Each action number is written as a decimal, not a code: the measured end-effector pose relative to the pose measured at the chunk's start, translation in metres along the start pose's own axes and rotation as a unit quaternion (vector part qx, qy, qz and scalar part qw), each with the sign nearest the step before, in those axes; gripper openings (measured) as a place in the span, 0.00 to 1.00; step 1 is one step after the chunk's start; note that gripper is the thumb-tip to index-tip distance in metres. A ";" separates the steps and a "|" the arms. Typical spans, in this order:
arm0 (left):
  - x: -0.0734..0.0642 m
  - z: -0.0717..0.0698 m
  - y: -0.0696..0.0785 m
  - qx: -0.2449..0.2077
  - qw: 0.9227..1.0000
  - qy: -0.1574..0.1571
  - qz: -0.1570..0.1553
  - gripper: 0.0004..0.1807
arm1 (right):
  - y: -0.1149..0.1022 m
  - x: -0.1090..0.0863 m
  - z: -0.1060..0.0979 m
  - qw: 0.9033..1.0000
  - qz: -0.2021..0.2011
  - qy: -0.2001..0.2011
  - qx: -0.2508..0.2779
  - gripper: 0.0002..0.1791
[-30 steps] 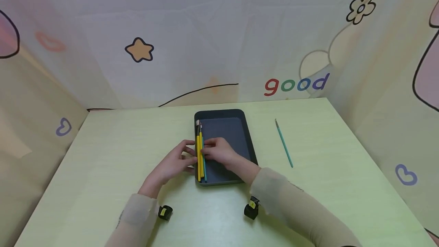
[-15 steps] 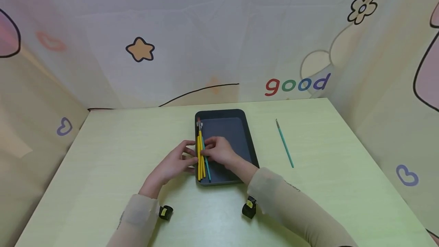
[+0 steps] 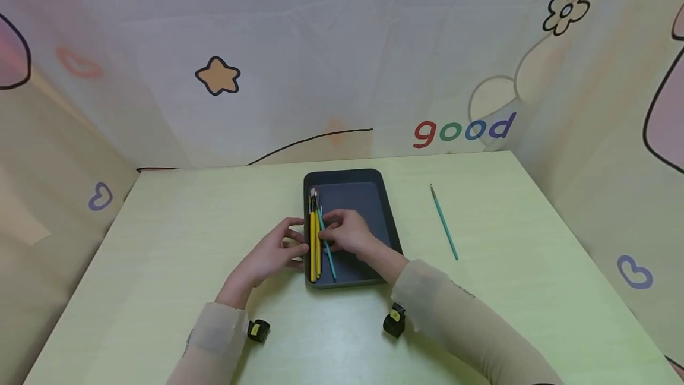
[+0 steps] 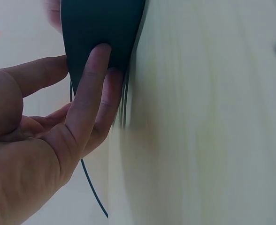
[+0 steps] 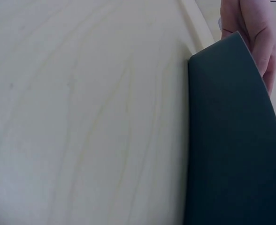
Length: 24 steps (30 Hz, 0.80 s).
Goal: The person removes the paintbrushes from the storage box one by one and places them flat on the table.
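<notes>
A teal brush point(image 3: 329, 259) is pinched by the right hand point(image 3: 348, 234), kinda slanted inside the dark tray point(image 3: 355, 202) next to some yellow-handled brushes point(image 3: 313, 254). The tray's left side is just touched by the left hand point(image 3: 274, 254), fingers pretty straight and unclenched.

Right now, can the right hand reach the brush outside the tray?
Likely yes: only the tray rim separates the right hand from the loose brush, though that hand apparently holds another brush.
</notes>
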<state>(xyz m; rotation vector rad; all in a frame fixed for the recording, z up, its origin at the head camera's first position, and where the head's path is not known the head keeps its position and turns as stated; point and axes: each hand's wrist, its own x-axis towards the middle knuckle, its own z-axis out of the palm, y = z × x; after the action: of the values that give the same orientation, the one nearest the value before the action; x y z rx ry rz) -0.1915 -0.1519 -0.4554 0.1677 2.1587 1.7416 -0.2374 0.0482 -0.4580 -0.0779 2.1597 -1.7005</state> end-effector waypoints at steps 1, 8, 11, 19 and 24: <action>0.000 0.000 0.000 -0.002 1.000 -0.003 0.002 0.32 | -0.001 -0.001 -0.001 1.000 0.000 0.000 0.002 0.21; 0.000 0.000 0.000 -0.008 1.000 0.001 -0.007 0.32 | -0.005 -0.005 -0.010 1.000 -0.001 0.001 0.004 0.20; 0.000 0.000 0.001 -0.008 1.000 0.003 -0.013 0.32 | -0.007 -0.006 -0.014 1.000 0.009 0.002 0.005 0.19; 0.000 0.002 0.003 -0.003 1.000 0.008 -0.016 0.33 | -0.010 -0.008 -0.030 0.998 0.043 -0.006 0.050 0.19; 0.000 0.001 0.003 -0.002 1.000 0.010 -0.016 0.32 | -0.008 -0.007 -0.039 0.997 0.052 0.010 0.053 0.19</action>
<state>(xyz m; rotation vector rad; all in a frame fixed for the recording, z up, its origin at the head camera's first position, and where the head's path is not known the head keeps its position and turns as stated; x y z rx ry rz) -0.1918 -0.1498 -0.4530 0.1157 2.1594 1.7368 -0.2455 0.0841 -0.4416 0.0800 2.0448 -1.7594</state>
